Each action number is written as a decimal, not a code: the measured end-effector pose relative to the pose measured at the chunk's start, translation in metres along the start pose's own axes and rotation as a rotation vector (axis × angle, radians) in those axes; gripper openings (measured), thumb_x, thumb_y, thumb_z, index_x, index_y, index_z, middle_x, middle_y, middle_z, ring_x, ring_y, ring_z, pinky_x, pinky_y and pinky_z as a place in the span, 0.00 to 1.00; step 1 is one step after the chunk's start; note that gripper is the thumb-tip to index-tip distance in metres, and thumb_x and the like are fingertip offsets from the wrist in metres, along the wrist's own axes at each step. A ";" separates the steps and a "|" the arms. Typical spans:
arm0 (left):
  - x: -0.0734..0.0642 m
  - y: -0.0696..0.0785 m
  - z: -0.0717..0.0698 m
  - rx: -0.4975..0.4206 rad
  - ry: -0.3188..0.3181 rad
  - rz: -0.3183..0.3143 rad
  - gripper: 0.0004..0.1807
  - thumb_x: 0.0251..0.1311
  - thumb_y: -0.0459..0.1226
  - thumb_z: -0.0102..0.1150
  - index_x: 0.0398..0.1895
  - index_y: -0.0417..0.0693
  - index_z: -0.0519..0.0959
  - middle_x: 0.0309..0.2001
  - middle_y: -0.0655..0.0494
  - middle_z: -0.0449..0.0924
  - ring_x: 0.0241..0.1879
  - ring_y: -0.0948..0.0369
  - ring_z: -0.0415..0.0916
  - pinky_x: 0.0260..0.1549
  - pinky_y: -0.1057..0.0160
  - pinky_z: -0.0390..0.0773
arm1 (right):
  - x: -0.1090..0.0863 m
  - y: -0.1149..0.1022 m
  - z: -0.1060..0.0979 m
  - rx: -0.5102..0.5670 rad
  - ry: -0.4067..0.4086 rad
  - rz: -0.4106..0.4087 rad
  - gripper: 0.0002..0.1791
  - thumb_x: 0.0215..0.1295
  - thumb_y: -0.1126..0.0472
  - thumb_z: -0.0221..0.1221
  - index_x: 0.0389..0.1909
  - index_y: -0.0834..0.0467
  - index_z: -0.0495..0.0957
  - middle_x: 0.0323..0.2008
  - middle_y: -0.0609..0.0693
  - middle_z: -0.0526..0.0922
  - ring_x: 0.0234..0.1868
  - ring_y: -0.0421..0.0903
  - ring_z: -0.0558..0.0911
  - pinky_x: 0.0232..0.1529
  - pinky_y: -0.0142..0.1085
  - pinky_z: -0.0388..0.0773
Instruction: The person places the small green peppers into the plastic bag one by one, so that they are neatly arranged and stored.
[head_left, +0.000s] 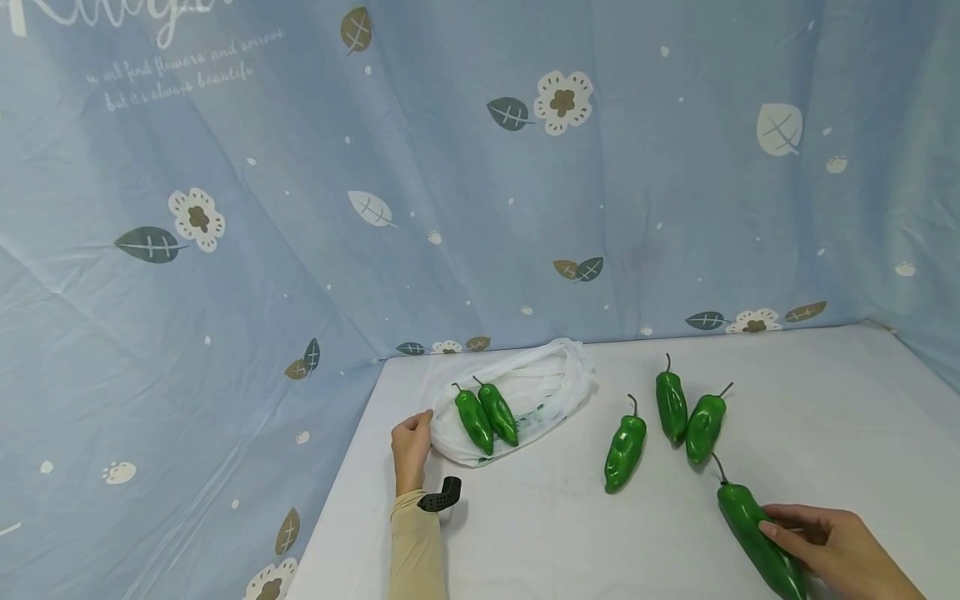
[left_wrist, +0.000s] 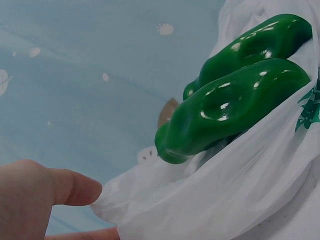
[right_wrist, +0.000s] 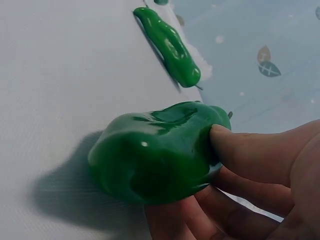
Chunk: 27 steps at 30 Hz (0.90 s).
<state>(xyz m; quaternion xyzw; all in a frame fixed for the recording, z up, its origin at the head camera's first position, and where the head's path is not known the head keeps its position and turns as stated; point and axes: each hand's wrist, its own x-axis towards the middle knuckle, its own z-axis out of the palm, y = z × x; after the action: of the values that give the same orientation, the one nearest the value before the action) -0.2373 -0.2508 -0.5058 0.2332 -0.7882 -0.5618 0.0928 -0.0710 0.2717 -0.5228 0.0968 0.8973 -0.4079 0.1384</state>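
Note:
My right hand [head_left: 832,542] grips a long green pepper [head_left: 759,540] near the front right of the table, thumb on top and fingers beneath, as the right wrist view [right_wrist: 160,155] shows up close. At the left, my left hand [head_left: 412,446] pinches the edge of a white plastic bag [head_left: 551,408] between thumb and fingers. Two green peppers [head_left: 474,421] [head_left: 498,413] lie side by side on the bag's mouth, stems toward the back. In the left wrist view the bag film [left_wrist: 200,195] stretches from my fingertips to below these peppers.
Three more green peppers lie on the white table: one [head_left: 626,454] in the middle, and two [head_left: 671,407] [head_left: 705,427] close together farther right. A blue patterned curtain [head_left: 637,208] hangs along the back and left edges. A black device [head_left: 441,495] sits on my left wrist.

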 end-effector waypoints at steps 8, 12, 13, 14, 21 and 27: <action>-0.001 0.000 0.001 0.003 0.006 -0.002 0.27 0.72 0.47 0.54 0.58 0.32 0.81 0.62 0.33 0.79 0.61 0.43 0.78 0.58 0.46 0.79 | 0.001 -0.005 -0.008 -0.029 -0.014 0.012 0.37 0.73 0.44 0.61 0.59 0.77 0.76 0.52 0.72 0.85 0.44 0.52 0.89 0.39 0.41 0.88; 0.000 0.000 0.001 0.003 0.005 -0.004 0.26 0.72 0.47 0.54 0.58 0.32 0.81 0.62 0.33 0.80 0.60 0.43 0.78 0.56 0.48 0.79 | 0.000 -0.010 -0.013 -0.022 -0.015 0.010 0.37 0.74 0.43 0.60 0.61 0.76 0.75 0.53 0.72 0.85 0.44 0.51 0.88 0.38 0.40 0.88; 0.000 0.000 0.001 0.002 0.003 -0.006 0.26 0.72 0.47 0.54 0.58 0.32 0.81 0.62 0.33 0.79 0.60 0.43 0.78 0.57 0.48 0.79 | 0.000 -0.012 -0.014 -0.018 -0.015 0.008 0.37 0.74 0.43 0.60 0.61 0.76 0.75 0.53 0.72 0.85 0.44 0.51 0.88 0.38 0.40 0.88; 0.000 -0.001 0.001 0.002 0.002 -0.005 0.27 0.72 0.47 0.54 0.58 0.32 0.81 0.62 0.33 0.79 0.61 0.43 0.78 0.57 0.47 0.79 | 0.000 -0.013 -0.015 -0.015 -0.015 0.007 0.37 0.75 0.43 0.59 0.62 0.76 0.75 0.53 0.71 0.85 0.44 0.50 0.88 0.38 0.40 0.88; -0.001 0.001 0.000 -0.012 -0.007 -0.006 0.27 0.72 0.47 0.54 0.60 0.31 0.80 0.64 0.32 0.78 0.64 0.41 0.75 0.63 0.43 0.76 | 0.001 -0.019 -0.021 0.042 -0.026 0.038 0.38 0.74 0.43 0.59 0.64 0.75 0.73 0.54 0.71 0.85 0.44 0.48 0.87 0.38 0.40 0.88; -0.001 0.001 0.001 -0.006 0.002 -0.002 0.27 0.72 0.47 0.54 0.59 0.31 0.81 0.63 0.31 0.78 0.64 0.40 0.75 0.63 0.42 0.76 | 0.003 -0.023 -0.026 0.036 -0.011 0.014 0.37 0.75 0.44 0.58 0.65 0.75 0.73 0.55 0.72 0.84 0.44 0.49 0.88 0.37 0.39 0.88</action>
<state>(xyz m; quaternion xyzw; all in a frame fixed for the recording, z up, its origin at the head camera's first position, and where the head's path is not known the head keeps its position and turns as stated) -0.2365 -0.2496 -0.5052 0.2343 -0.7862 -0.5640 0.0937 -0.0847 0.2761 -0.4910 0.1034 0.8884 -0.4233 0.1443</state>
